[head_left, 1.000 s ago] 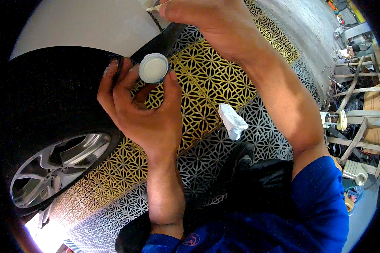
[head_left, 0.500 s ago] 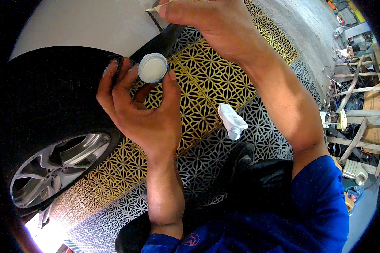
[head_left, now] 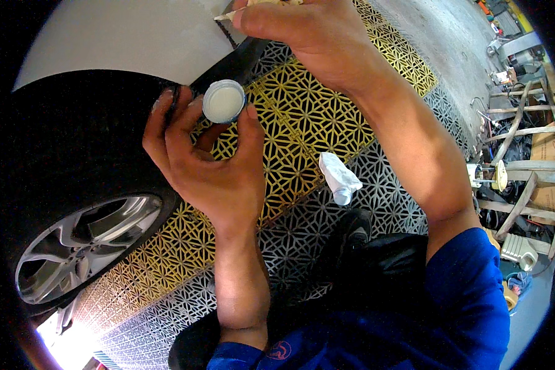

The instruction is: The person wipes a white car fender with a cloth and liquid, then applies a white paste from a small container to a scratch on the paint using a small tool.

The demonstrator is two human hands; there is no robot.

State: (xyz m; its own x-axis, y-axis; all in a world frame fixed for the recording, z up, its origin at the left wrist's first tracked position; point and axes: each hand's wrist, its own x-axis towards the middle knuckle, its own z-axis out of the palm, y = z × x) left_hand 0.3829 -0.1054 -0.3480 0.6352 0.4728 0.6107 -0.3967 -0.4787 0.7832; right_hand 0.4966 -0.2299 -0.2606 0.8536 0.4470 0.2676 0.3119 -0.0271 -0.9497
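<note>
- Right hand [head_left: 311, 34] sits a touch lower than 0.5 s ago, more of its pale strip [head_left: 228, 15] showing; left hand [head_left: 219, 172] about unchanged.
- Right hand: grasping the strip, tip at pale car panel [head_left: 123, 43], contact unclear.
- Left hand: pinching 1 round cap [head_left: 224, 102], whitish inside facing up, near black tire [head_left: 80, 142].
- White bottle-like container [head_left: 339, 176] on patterned floor tiles [head_left: 302, 117], between forearms.
</note>
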